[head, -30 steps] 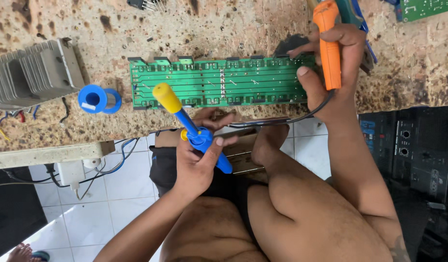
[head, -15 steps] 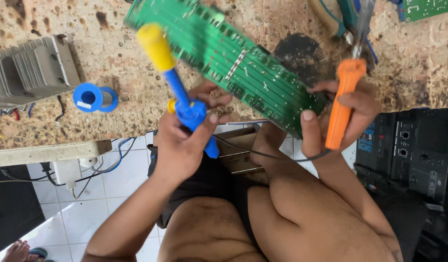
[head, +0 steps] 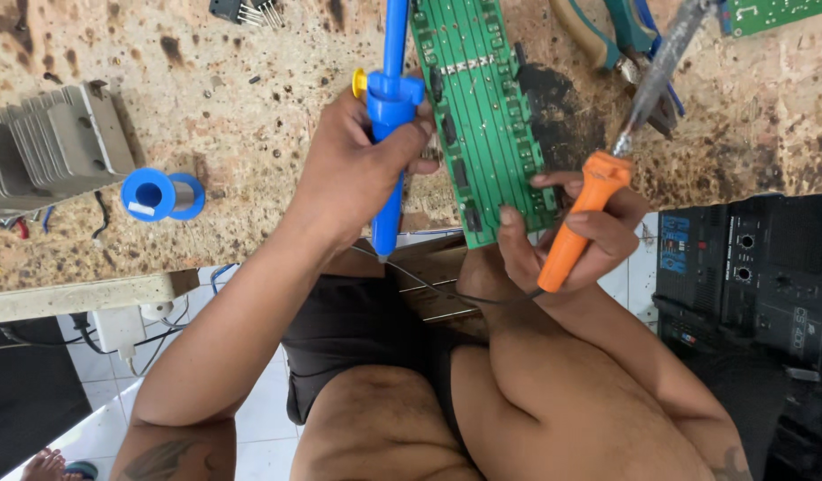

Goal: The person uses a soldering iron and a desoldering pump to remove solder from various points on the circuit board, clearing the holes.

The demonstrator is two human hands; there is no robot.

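The left hand (head: 362, 174) is clenched around the body of a blue desoldering pump (head: 391, 134). The pump's long axis runs almost straight up and down in the view: one end passes out of the top edge of the picture, and the narrow tip points down toward the person's lap, past the near edge of the workbench (head: 224, 116). A small yellow button sits on the pump's left side, just above the thumb.

Just to the right of the pump lies a long green circuit board (head: 482, 116). Its long axis also runs up and down the picture, tilted a little, with the lower end toward the person and slightly to the right. The far end leaves the top of the picture.

The right hand (head: 576, 236) has its fingers wrapped around the orange handle of a soldering iron (head: 607, 169), while the fingertips also press the lower right corner of the board. The iron slants up and to the right, its metal shaft reaching toward the top right corner.

On the speckled, burn-marked workbench, a blue spool (head: 161, 194) holding solder wire lies on its side at left, near a grey finned heat sink (head: 54, 156). Pliers (head: 629, 36) with teal and tan handles lie at top right. A black audio unit (head: 749, 276) sits low at right.
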